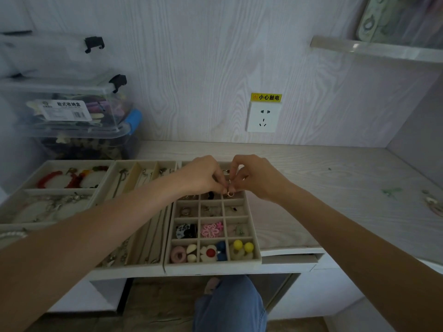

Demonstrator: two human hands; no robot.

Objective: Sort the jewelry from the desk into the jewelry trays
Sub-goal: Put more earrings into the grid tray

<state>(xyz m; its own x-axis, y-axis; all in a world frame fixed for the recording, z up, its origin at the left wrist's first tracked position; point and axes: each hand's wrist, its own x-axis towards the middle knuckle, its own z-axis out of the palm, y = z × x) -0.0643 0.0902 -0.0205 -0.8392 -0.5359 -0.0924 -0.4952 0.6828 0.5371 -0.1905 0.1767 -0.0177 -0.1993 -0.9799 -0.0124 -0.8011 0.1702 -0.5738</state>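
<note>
Three beige velvet jewelry trays stand side by side on the desk. My left hand [203,176] and my right hand [256,176] meet above the far part of the grid tray [257,256], both pinching one small silver earring [230,191] that hangs just over a compartment. The grid tray holds rings, a pink flower piece [211,230], yellow balls [242,245] and other small items. The middle tray [153,226] holds necklaces in long slots. The left tray [22,188] holds red bracelets [60,179] and silver ones.
Loose jewelry pieces [431,202] lie on the desk at the far right, near a green bit [390,191]. Stacked clear storage boxes [72,111] stand at the back left. A wall socket [263,117] sits behind the trays. A shelf [374,50] juts out upper right.
</note>
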